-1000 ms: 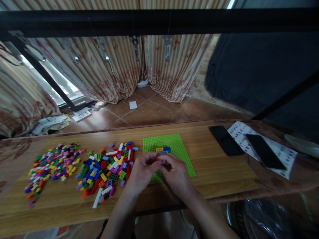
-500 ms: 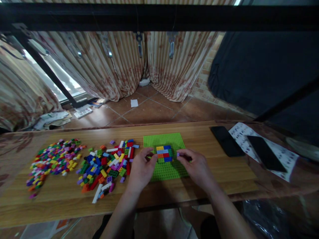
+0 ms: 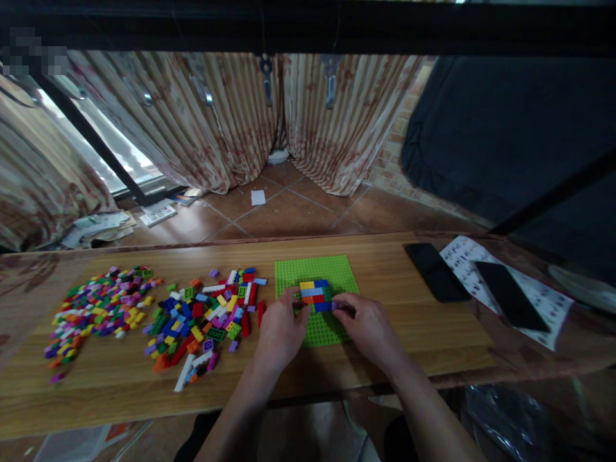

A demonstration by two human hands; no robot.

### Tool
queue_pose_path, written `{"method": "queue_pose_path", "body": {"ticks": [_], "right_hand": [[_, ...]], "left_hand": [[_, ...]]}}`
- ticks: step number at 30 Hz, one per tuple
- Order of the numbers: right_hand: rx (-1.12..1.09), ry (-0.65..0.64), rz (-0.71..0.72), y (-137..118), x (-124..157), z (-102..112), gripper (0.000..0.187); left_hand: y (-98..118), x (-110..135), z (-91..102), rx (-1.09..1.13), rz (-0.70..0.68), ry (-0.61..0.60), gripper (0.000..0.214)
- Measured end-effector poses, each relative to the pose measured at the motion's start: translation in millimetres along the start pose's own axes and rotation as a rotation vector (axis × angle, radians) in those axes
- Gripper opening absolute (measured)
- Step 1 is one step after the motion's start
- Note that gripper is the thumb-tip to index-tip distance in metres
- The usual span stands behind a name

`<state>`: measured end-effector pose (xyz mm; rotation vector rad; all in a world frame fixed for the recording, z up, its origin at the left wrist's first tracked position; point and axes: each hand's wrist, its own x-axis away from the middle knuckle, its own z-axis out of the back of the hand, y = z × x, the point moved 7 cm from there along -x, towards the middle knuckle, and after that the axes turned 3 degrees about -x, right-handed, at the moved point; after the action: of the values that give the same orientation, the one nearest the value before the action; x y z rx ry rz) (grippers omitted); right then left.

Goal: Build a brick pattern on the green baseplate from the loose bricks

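A low block of bricks [image 3: 316,295] in yellow, blue, light blue, red, orange and green sits on a bright green baseplate [image 3: 337,268]. My left hand [image 3: 283,326] is curled against the left side of this block, with thumb and forefinger at its edge; the fingers' undersides are hidden. Between the fingertips of my right hand [image 3: 368,326] is a small purple brick [image 3: 335,306], right up at the block's lower right corner. Whether it is fixed there I cannot tell.
Left of the baseplate lies a pile of larger loose bricks [image 3: 197,311]. Another heap of small bricks [image 3: 103,308] spreads further left. On the right are a black phone [image 3: 436,273], a printed sheet [image 3: 459,256] and a second dark phone [image 3: 513,295]. A dark bar [image 3: 308,29] crosses overhead.
My right hand has moved left, bringing the purple brick from beside the block to its right edge. My left hand has come slightly right, closer against the block.
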<state>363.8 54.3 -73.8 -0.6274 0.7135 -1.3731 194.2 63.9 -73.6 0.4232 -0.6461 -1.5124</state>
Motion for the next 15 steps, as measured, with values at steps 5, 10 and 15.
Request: {"method": "queue_pose_path", "body": {"ticks": [5,10,15], "right_hand": [[-0.022,0.016,-0.003,3.4,0.1,-3.8,0.022],[-0.063,0.008,-0.059,7.9,-0.7,-4.8,0.024],[-0.085,0.011,-0.079,10.4,-1.6,-2.4,0.024]], "left_hand": [[-0.7,0.7,-2.1,-0.014,-0.021,0.014,0.035],[-1.1,0.6,-2.6,-0.015,-0.015,0.01,0.034],[-3.2,-0.1,-4.5,-0.008,-0.004,-0.004,0.034]]}}
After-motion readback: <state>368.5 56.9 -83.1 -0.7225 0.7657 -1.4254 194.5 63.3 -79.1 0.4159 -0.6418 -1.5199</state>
